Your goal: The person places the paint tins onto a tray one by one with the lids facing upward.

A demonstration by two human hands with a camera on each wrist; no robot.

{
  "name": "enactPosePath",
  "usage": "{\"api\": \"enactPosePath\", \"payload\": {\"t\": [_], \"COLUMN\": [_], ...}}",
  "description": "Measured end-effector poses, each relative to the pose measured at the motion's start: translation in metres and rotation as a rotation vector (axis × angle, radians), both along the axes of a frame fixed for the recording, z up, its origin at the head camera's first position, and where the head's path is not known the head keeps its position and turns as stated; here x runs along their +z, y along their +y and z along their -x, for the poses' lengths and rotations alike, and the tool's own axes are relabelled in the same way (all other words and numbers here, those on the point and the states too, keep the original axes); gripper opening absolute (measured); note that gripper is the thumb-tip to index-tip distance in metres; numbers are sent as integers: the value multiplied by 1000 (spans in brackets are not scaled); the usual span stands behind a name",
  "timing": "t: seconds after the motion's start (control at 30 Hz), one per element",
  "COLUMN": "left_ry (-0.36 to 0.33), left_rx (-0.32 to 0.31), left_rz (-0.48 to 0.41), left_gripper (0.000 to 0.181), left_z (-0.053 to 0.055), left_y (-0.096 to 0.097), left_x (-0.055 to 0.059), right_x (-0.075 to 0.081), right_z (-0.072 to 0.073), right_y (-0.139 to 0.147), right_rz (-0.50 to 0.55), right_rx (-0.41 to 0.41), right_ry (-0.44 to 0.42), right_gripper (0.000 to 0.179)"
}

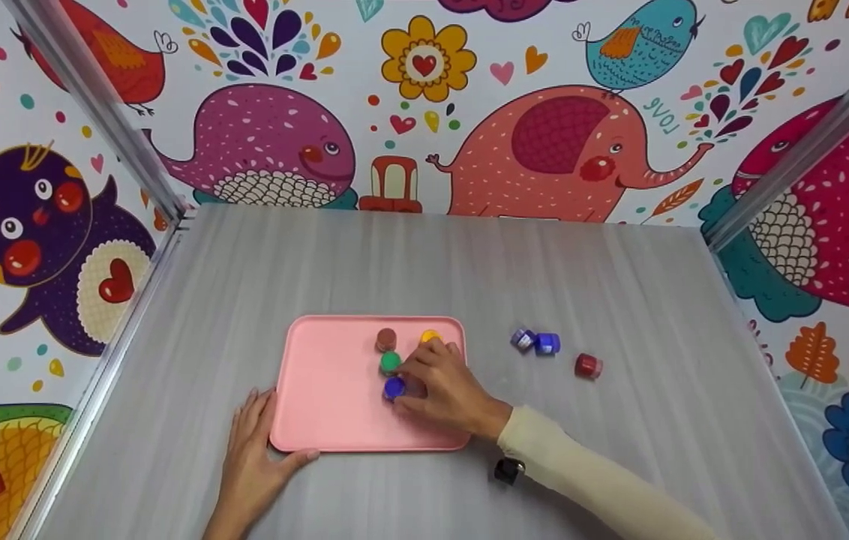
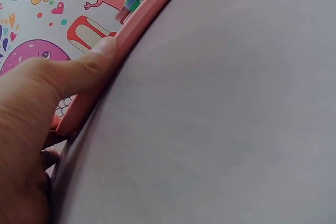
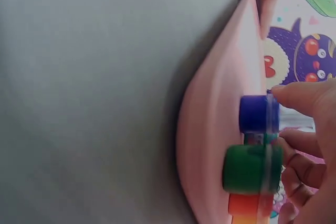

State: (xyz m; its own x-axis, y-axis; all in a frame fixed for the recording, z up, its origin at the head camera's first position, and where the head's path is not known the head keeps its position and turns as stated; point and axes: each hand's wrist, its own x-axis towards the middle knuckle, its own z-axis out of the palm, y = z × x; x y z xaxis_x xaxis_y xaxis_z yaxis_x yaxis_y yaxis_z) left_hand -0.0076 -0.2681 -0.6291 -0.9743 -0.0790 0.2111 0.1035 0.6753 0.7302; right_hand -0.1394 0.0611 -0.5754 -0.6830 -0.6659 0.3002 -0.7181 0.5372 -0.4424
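The blue jar [image 1: 394, 388] stands on the pink tray [image 1: 327, 390], at the near end of a short line with a green jar [image 1: 391, 364] and a brown jar [image 1: 386, 340], set close together probably to keep the line tidy. The right hand [image 1: 447, 390] pinches it from the side, thumb at its near edge and fingertips beyond — a grip likely chosen to spare its neighbours. How firm that pinch is, I cannot tell.

The left hand [image 1: 252, 442] is spread around the tray's near left corner, thumb along one edge and fingers along the other, presumably to stop it sliding.

From above, the right hand partly covers a yellow jar [image 1: 430, 336] and hides what lies under its palm; the right wrist view shows a second green jar [image 3: 252, 169] and an orange jar [image 3: 251, 203] there, the lower jars cut off by the frame.

Right of the tray, on the counter [image 1: 349, 262], are a purple jar [image 1: 523, 339], another blue one and a red jar [image 1: 588, 366] — labels too small to read.
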Motion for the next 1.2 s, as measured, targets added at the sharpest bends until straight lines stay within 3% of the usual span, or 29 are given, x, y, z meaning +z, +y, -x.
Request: {"api": "enactPosePath", "payload": {"t": [0.17,0.3,0.53,0.87,1.2], "left_ry": [35,71,20,-46,-93], "left_rx": [-4,-5,0,-12,-4], "left_rz": [18,28,16,2,22], "left_gripper": [115,114,114,114,115], "left_z": [0,1,0,5,3], "left_y": [0,1,0,2,-3], "left_x": [-1,-1,0,1,3], "right_x": [5,11,13,8,2], "right_z": [1,0,3,7,8], "right_y": [24,48,92,138,163], "right_rz": [139,193,205,282,281], "right_rx": [-51,-134,-245,-314,-387], "right_ry": [-7,-50,-78,61,104], "right_gripper": [37,38,34,33,33]}}
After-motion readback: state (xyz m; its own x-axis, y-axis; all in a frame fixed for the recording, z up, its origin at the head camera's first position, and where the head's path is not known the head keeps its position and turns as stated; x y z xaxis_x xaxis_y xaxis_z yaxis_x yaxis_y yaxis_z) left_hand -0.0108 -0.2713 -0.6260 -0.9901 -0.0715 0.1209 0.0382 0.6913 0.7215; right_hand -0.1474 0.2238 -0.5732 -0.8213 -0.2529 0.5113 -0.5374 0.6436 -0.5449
